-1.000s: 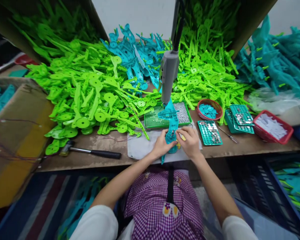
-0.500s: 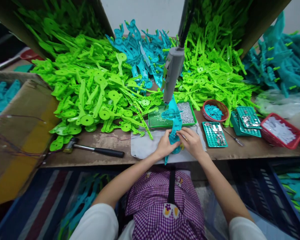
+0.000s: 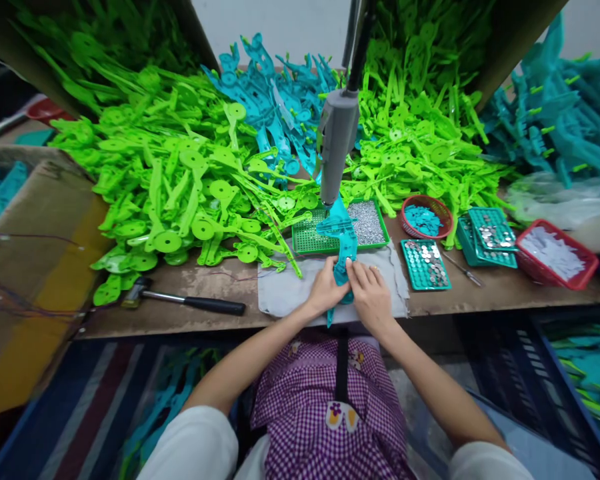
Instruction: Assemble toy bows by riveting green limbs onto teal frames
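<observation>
A teal plastic part (image 3: 341, 243) lies lengthwise on a grey cloth (image 3: 285, 293) at the bench's front edge. My left hand (image 3: 324, 289) grips its lower section from the left, fingers curled round it. My right hand (image 3: 369, 293) presses against the same section from the right, fingertips pinched on it. A grey powered screwdriver (image 3: 336, 150) hangs from above, its tip just over the part's far end. Behind it sits a green tray (image 3: 310, 241) with small silver screws.
Heaps of bright green parts (image 3: 180, 173) and teal parts (image 3: 270, 107) cover the bench's back. A hammer (image 3: 180, 301) lies left of the cloth. To the right: a red basket (image 3: 425, 217), teal trays of metal discs (image 3: 423, 263), a red tray (image 3: 555, 253). A cardboard box (image 3: 35, 267) stands left.
My right hand has slid left onto the teal part, closing in beside my left hand. The yellow item seen under it earlier no longer shows.
</observation>
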### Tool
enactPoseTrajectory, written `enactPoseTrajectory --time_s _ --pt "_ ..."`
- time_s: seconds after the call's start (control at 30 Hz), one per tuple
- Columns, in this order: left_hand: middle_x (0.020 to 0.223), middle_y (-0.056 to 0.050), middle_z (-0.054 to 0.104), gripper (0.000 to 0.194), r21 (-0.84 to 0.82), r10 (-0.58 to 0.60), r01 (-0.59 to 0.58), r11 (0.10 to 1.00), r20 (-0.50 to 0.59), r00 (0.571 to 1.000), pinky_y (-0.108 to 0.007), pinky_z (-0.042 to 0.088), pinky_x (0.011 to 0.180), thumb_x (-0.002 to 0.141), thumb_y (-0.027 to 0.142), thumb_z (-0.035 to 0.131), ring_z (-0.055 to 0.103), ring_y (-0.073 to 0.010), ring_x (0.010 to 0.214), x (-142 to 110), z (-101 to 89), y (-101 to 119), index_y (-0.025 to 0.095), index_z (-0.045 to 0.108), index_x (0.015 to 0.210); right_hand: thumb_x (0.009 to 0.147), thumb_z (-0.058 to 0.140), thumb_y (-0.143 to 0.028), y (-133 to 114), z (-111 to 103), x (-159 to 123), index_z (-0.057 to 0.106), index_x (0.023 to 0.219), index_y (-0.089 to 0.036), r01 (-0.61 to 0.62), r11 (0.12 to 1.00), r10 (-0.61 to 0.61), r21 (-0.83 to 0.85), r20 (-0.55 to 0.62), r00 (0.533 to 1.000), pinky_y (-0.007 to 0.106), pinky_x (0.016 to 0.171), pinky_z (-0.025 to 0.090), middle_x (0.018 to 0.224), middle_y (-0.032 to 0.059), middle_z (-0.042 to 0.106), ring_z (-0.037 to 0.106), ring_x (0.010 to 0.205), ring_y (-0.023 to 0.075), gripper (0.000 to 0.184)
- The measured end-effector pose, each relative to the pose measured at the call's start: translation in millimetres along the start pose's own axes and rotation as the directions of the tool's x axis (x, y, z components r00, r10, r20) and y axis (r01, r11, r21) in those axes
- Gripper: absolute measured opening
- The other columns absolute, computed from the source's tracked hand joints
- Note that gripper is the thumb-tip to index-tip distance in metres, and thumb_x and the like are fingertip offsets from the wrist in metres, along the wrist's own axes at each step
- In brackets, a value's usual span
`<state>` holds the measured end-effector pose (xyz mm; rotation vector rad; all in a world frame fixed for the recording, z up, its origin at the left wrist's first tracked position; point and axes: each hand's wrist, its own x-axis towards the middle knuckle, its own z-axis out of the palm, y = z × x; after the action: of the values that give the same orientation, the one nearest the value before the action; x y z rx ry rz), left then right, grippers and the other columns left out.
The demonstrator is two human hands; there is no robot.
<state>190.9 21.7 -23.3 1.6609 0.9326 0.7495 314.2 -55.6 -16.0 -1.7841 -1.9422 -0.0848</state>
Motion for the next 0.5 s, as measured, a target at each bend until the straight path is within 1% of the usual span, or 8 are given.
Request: enactPoseTrajectory --time_s 0.07,0.13,0.2,0.23,0.27,0.37,0.43,0.5 --pt "0.102 -0.008 0.067 0.049 -0.013 -0.008 0.008 1.0 0.009 1.0 -0.033 0.05 0.081 0.075 0.034 0.07 0.064 -0.0205 0.088 -0.2 -0.9 1.6 0.016 0.047 0.114 0.091 0.039 -0.011 1.3 -7.5 -2.1 0.043 0.142 -0.024 -0.045 0.992 0.048 0.115 -0.031 0.998 0.05 0.105 0.04 0.132 0.012 0.056 0.052 0.122 0.0254 0.052" --pt "0.105 -0.008 0.066 0.054 -0.042 0.019 -0.016 0.999 0.057 0.998 -0.035 0.05 0.084 0.072 0.037 0.073 0.064 -0.0214 0.093 -0.4 -2.2 3.3 0.017 0.047 0.115 0.092 0.042 -0.018 6.7 -18.0 -1.3 0.045 0.139 -0.026 -0.14 0.947 0.183 0.288 -0.13 0.974 0.048 0.105 0.041 0.134 0.0109 0.054 0.05 0.124 0.0237 0.048" --pt "0.109 -0.009 0.065 0.059 -0.094 0.076 -0.065 0.993 0.128 0.989 -0.036 0.049 0.086 0.069 0.039 0.076 0.063 -0.0224 0.097 -1.1 -3.7 5.7 0.017 0.048 0.115 0.092 0.048 -0.029 12.5 -26.7 1.9 0.046 0.138 -0.025 -0.238 0.839 0.362 0.489 -0.176 0.915 0.047 0.105 0.041 0.135 0.0107 0.052 0.049 0.125 0.0234 0.046" --pt "0.11 -0.009 0.065 0.059 -0.119 0.104 -0.085 0.989 0.161 0.982 -0.036 0.049 0.086 0.068 0.039 0.077 0.062 -0.0228 0.098 -2.2 -4.5 7.5 0.017 0.049 0.115 0.091 0.05 -0.035 14.4 -29.1 3.9 0.048 0.137 -0.024 -0.27 0.766 0.421 0.584 -0.137 0.897 0.045 0.104 0.042 0.133 0.0105 0.054 0.051 0.123 0.0235 0.047" --pt "0.11 -0.009 0.064 0.06 -0.139 0.125 -0.099 0.985 0.188 0.974 -0.036 0.05 0.086 0.067 0.039 0.078 0.062 -0.0231 0.098 -4.0 -5.5 9.9 0.016 0.05 0.115 0.09 0.051 -0.04 15.4 -30.0 5.7 0.051 0.134 -0.023 -0.293 0.688 0.437 0.664 -0.056 0.898 0.044 0.101 0.045 0.128 0.0099 0.058 0.055 0.118 0.0235 0.047" --pt "0.11 -0.009 0.065 0.061 -0.151 0.131 -0.098 0.984 0.22 0.967 -0.036 0.05 0.086 0.067 0.038 0.078 0.062 -0.0234 0.098 -14.9 -10.0 21.5 0.016 0.051 0.117 0.088 0.049 -0.055 12.7 -27.4 6.8 0.064 0.115 -0.022 -0.365 0.495 0.315 0.788 0.229 0.921 0.038 0.086 0.053 0.103 0.0062 0.07 0.065 0.096 0.0226 0.045" --pt "0.11 -0.009 0.065 0.061 -0.14 0.108 -0.078 0.987 0.222 0.969 -0.036 0.051 0.086 0.068 0.037 0.078 0.062 -0.0237 0.098 -25.8 -14.6 32.1 0.017 0.052 0.12 0.084 0.048 -0.063 8.6 -26.5 3.3 0.068 0.105 -0.022 -0.389 0.439 0.248 0.81 0.307 0.919 0.038 0.083 0.053 0.093 0.0048 0.071 0.065 0.089 0.0225 0.05" --pt "0.111 -0.009 0.065 0.062 -0.135 0.085 -0.056 0.989 0.224 0.971 -0.036 0.051 0.086 0.068 0.036 0.078 0.062 -0.0241 0.098 -36.6 -19.8 42.4 0.016 0.052 0.12 0.081 0.05 -0.067 5.0 -29.9 -1.4 0.068 0.101 -0.021 -0.375 0.438 0.207 0.817 0.314 0.926 0.038 0.083 0.052 0.09 0.0047 0.07 0.064 0.088 0.0229 0.053"
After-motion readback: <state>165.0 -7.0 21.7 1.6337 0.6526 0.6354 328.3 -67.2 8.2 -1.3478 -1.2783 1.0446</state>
